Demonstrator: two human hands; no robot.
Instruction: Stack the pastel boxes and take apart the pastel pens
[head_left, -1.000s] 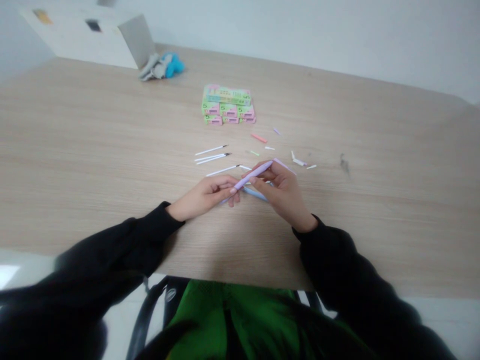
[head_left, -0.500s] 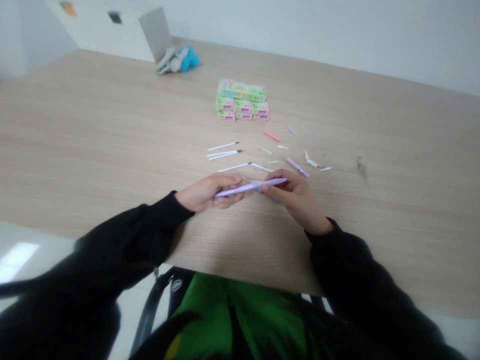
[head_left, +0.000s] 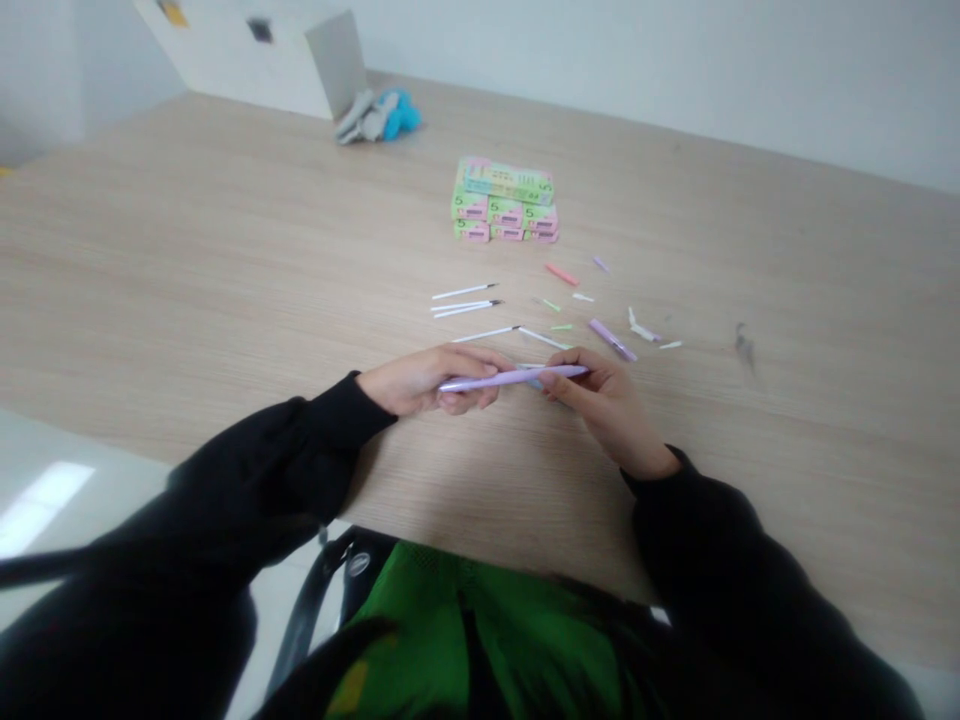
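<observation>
A slim purple pen (head_left: 511, 377) lies level across both hands above the near part of the table. My left hand (head_left: 442, 380) is closed around its left end, thumb on top. At the other end, my right hand (head_left: 596, 400) pinches the tapered part between thumb and fingers. Just beyond the hands lie several white pen refills (head_left: 466, 307) with dark tips; one more white refill (head_left: 541, 338) slants toward my right hand. A purple pen barrel piece (head_left: 613, 340) rests to the right of them. Something bluish beneath the purple pen is mostly hidden.
Small pen parts, among them a red tube (head_left: 562, 274) and white clips (head_left: 643, 330), are scattered on the wooden table (head_left: 225, 220). Stacked green-pink boxes (head_left: 504, 205) stand farther back. Grey and blue gloves (head_left: 381, 116) lie beside a white box (head_left: 259, 60).
The camera view has shifted, so the scene sits slightly farther right. The purple pen is now held more level, its right end lowered a little. Both hands keep their hold.
</observation>
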